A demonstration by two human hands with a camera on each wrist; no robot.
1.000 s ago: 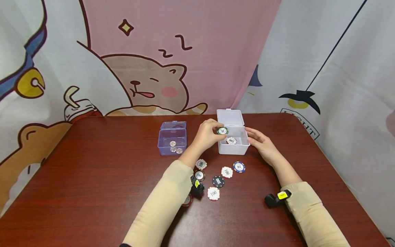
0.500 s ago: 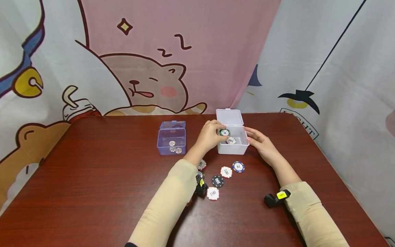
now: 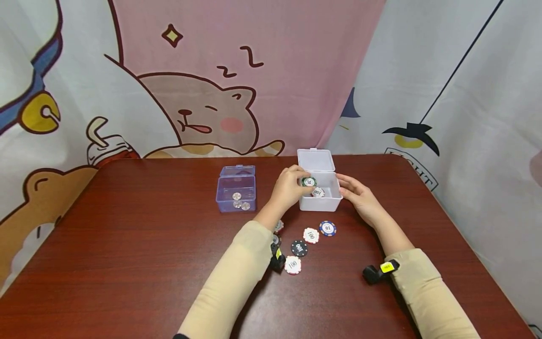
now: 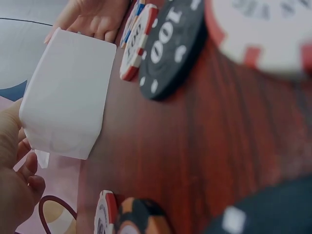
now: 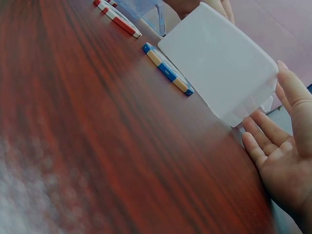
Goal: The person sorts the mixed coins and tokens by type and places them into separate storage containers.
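Observation:
My left hand (image 3: 289, 188) pinches a green-and-white poker chip (image 3: 309, 181) between thumb and fingers, just inside the opening of a white plastic box (image 3: 320, 204). The box's lid (image 3: 315, 160) is tipped back. Inside it lies a white poker chip (image 3: 318, 192) marked 100. My right hand (image 3: 359, 195) rests against the box's right side with fingers mostly straight; the right wrist view shows the thumb (image 5: 292, 87) at the rim. In the left wrist view the box wall (image 4: 73, 87) hides the held chip.
A clear purple box (image 3: 235, 188) holding several small clear discs stands left of the white one. Loose on the table are a blue chip (image 3: 328, 228), a red-edged white chip (image 3: 311, 235), a black chip (image 3: 299, 248) and another white chip (image 3: 293, 265). More chips lie partly under my left forearm.
My left hand has moved slightly right and down with the green chip, farther over the white box. It has hardly moved in the last half second. My right hand stays put.

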